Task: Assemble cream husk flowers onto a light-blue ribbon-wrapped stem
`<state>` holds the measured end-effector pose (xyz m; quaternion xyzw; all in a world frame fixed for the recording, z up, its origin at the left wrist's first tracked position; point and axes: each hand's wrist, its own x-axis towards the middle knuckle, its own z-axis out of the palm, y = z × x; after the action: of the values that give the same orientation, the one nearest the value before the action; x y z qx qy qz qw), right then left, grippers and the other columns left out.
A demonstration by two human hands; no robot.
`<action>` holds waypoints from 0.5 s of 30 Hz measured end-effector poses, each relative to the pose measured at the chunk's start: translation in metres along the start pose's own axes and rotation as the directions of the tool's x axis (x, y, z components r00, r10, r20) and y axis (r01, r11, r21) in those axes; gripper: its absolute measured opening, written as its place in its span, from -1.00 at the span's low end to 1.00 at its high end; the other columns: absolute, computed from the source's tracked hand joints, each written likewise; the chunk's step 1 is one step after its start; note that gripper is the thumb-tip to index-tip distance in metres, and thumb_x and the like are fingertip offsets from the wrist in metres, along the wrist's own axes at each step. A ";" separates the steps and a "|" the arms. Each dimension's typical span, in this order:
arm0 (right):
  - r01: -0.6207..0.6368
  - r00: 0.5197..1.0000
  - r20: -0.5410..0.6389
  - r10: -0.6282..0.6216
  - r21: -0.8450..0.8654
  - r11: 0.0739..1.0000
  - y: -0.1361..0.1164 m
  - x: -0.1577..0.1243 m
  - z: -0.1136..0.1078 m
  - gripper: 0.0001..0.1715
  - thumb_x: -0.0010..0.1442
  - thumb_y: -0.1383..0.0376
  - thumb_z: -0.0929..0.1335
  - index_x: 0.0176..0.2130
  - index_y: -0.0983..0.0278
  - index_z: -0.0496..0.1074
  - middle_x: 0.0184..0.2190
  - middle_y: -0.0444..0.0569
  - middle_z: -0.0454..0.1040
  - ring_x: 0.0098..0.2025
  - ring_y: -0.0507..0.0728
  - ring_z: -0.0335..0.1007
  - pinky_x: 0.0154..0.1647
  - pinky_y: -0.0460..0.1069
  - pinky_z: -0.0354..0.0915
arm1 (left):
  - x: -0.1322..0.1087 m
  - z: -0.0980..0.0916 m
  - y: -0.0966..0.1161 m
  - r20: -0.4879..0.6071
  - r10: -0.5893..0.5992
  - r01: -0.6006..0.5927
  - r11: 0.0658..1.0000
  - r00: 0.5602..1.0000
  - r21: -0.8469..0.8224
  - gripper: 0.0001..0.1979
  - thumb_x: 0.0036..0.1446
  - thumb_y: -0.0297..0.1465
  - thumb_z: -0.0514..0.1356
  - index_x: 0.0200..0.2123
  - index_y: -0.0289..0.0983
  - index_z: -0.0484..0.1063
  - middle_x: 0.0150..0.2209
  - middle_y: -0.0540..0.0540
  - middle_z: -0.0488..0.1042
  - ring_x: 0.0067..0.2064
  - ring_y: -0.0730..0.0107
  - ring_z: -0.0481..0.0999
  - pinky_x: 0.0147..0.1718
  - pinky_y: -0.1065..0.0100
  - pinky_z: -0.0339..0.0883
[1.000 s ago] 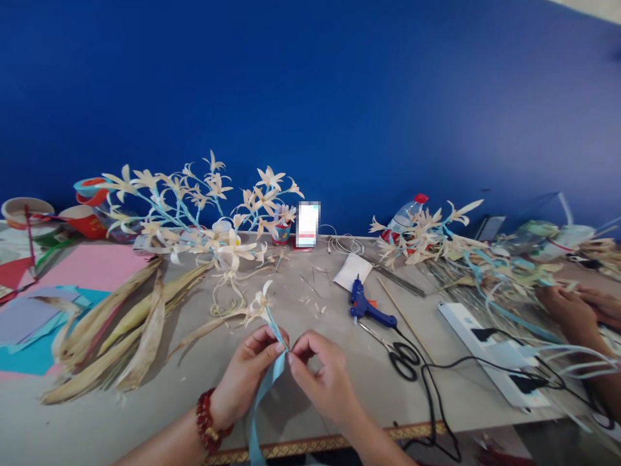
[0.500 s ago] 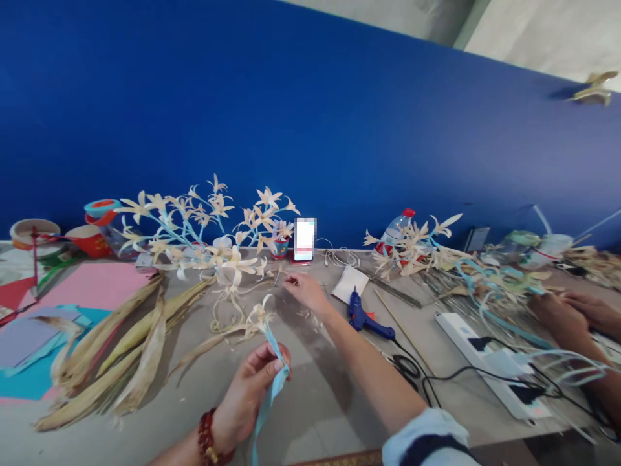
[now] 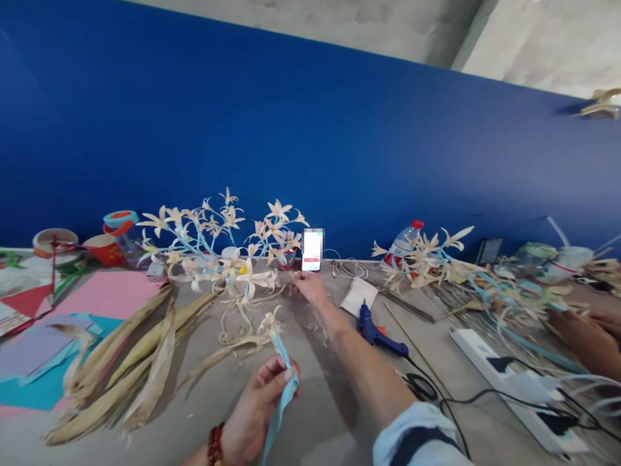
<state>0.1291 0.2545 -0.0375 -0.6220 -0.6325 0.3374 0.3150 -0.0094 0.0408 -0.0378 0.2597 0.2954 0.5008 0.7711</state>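
My left hand (image 3: pixel 269 395) pinches the blue-wrapped stem of a husk flower (image 3: pixel 272 320) between thumb and fingers. A loose length of blue paper strip (image 3: pixel 275 424) hangs down from that grip. My right hand (image 3: pixel 308 286) is stretched to the back of the table, just in front of an upright phone (image 3: pixel 312 252). Its fingers are drawn together near the tabletop, and what they hold, if anything, is hidden. Left of it stands a spray of finished husk flowers (image 3: pixel 208 223) on blue stems.
Dried corn husks (image 3: pixel 121 362) and coloured paper (image 3: pixel 114 294) lie at left. On the right are a blue glue gun (image 3: pixel 376 331), a white packet (image 3: pixel 359 296) and a power strip (image 3: pixel 509 388) with trailing cables. Another person's hands (image 3: pixel 579 336) work at far right.
The view has shifted, so the table's things sit slightly lower and further right. My right hand stays near the phone; my left hand keeps its hold on the flower stem.
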 end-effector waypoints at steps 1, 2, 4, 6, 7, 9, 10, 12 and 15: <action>-0.002 1.000 0.020 0.001 0.062 0.998 0.000 -0.005 -0.005 -0.67 0.27 0.23 0.31 0.00 0.31 0.34 -0.03 0.04 0.39 -0.11 0.16 0.41 -0.14 0.12 0.39 | 0.000 0.000 0.000 -0.003 -0.002 0.002 1.000 1.000 -0.002 -0.91 0.02 -0.42 0.31 -0.37 -0.32 0.51 -0.40 -0.03 0.39 -0.40 0.50 0.36 -0.30 0.42 0.28; -0.009 0.999 0.046 0.003 0.129 0.992 0.000 -0.011 -0.010 -0.70 0.26 0.21 0.31 -0.06 0.33 0.37 -0.11 0.03 0.44 -0.18 0.14 0.44 -0.21 0.08 0.41 | 0.001 -0.001 0.000 -0.008 -0.005 0.005 1.000 1.000 -0.005 -0.91 0.02 -0.42 0.31 -0.37 -0.32 0.51 -0.40 -0.03 0.39 -0.40 0.50 0.36 -0.30 0.42 0.28; -0.022 0.996 0.093 -0.002 0.262 0.965 -0.002 -0.028 -0.020 -0.74 0.20 0.17 0.35 -0.29 0.35 0.41 -0.34 -0.02 0.51 -0.41 0.07 0.44 -0.42 -0.03 0.37 | 0.002 -0.001 -0.001 -0.024 -0.014 0.014 1.000 1.000 -0.016 -0.91 0.01 -0.42 0.32 -0.37 -0.31 0.51 -0.40 -0.02 0.40 -0.41 0.51 0.37 -0.31 0.43 0.28; -0.033 0.992 0.128 -0.017 0.385 0.923 -0.006 -0.051 -0.031 -0.68 0.07 0.12 0.40 -0.47 0.30 0.33 -0.51 -0.09 0.50 -0.59 -0.01 0.34 -0.57 -0.10 0.26 | 0.002 0.000 0.000 -0.042 -0.027 0.026 0.999 0.999 -0.021 -0.90 0.00 -0.42 0.33 -0.36 -0.30 0.51 -0.40 -0.02 0.41 -0.42 0.52 0.37 -0.32 0.44 0.27; -0.045 0.989 0.146 -0.022 0.436 0.899 -0.008 -0.065 -0.036 -0.65 0.01 0.11 0.43 -0.50 0.28 0.29 -0.53 -0.10 0.49 -0.63 -0.03 0.30 -0.61 -0.11 0.23 | 0.002 0.001 0.000 -0.049 -0.033 0.032 0.999 0.998 -0.021 -0.89 -0.01 -0.42 0.34 -0.36 -0.30 0.51 -0.41 -0.01 0.41 -0.42 0.52 0.37 -0.34 0.46 0.27; -0.076 0.983 0.183 -0.024 0.518 0.852 -0.012 -0.097 -0.045 -0.63 -0.07 0.11 0.47 -0.49 0.26 0.27 -0.51 -0.09 0.51 -0.64 -0.03 0.30 -0.60 -0.10 0.23 | 0.001 0.003 0.003 -0.059 -0.036 0.036 0.999 0.998 -0.014 -0.87 -0.03 -0.42 0.35 -0.37 -0.31 0.51 -0.42 -0.01 0.42 -0.44 0.54 0.36 -0.39 0.49 0.25; -0.094 0.979 0.204 -0.024 0.549 0.830 -0.014 -0.114 -0.048 -0.63 -0.08 0.12 0.47 -0.48 0.26 0.27 -0.50 -0.09 0.51 -0.62 -0.02 0.31 -0.58 -0.09 0.25 | 0.000 0.004 0.004 -0.059 -0.032 0.031 0.999 0.998 -0.006 -0.87 -0.04 -0.42 0.36 -0.38 -0.31 0.51 -0.43 0.00 0.43 -0.45 0.55 0.36 -0.41 0.51 0.24; -0.154 0.961 0.274 -0.048 0.666 0.730 -0.019 -0.146 -0.053 -0.66 -0.08 0.21 0.50 -0.43 0.25 0.28 -0.51 -0.14 0.48 -0.56 -0.01 0.35 -0.51 -0.09 0.28 | -0.001 0.006 0.007 -0.048 -0.016 0.016 1.000 0.999 0.011 -0.88 -0.04 -0.43 0.36 -0.39 -0.32 0.51 -0.45 0.00 0.44 -0.46 0.56 0.36 -0.43 0.52 0.22; -0.173 0.945 0.308 -0.113 0.759 0.628 -0.025 -0.180 -0.054 -0.68 -0.07 0.31 0.51 -0.39 0.26 0.32 -0.47 -0.18 0.44 -0.50 -0.02 0.37 -0.41 -0.08 0.31 | -0.002 0.008 0.009 -0.016 -0.015 0.015 0.999 1.000 0.029 -0.89 -0.03 -0.42 0.35 -0.38 -0.31 0.52 -0.43 -0.01 0.49 -0.43 0.54 0.40 -0.38 0.51 0.26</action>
<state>0.1640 0.0763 0.0178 -0.3707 -0.4570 0.6801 0.4373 -0.0100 0.0417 -0.0260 0.2648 0.3108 0.4927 0.7685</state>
